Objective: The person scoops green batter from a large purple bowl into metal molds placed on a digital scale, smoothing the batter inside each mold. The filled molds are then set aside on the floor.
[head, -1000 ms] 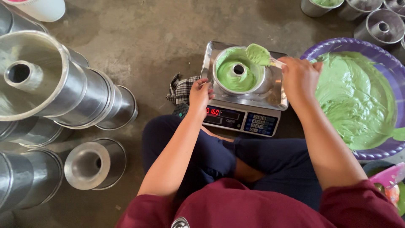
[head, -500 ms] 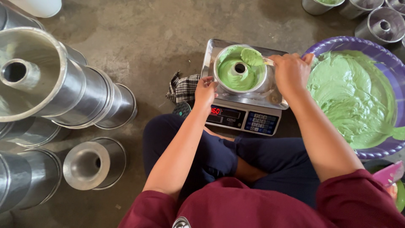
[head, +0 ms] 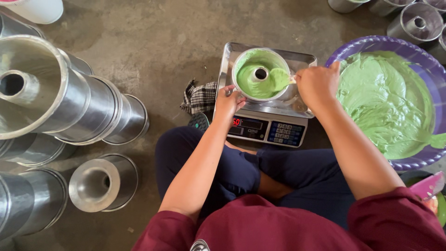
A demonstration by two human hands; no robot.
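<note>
A round metal tube pan (head: 241, 60) with green batter in it stands on the steel tray of a digital scale (head: 269, 128). My left hand (head: 228, 103) rests against the pan's near left rim. My right hand (head: 317, 84) grips a batter-coated spatula (head: 279, 79) whose blade lies inside the pan, right of the centre tube. A large purple basin (head: 371, 44) of green batter sits just right of the scale.
Stacks of empty metal tube pans (head: 69, 102) lie on the concrete floor at the left, one single pan (head: 100, 182) nearer me. More pans (head: 416, 21) stand at the top right. A checked cloth (head: 200, 97) lies left of the scale. My crossed legs are below it.
The spatula has moved from the pan's upper right rim down into the pan, spreading batter. My left hand stays at the pan's rim.
</note>
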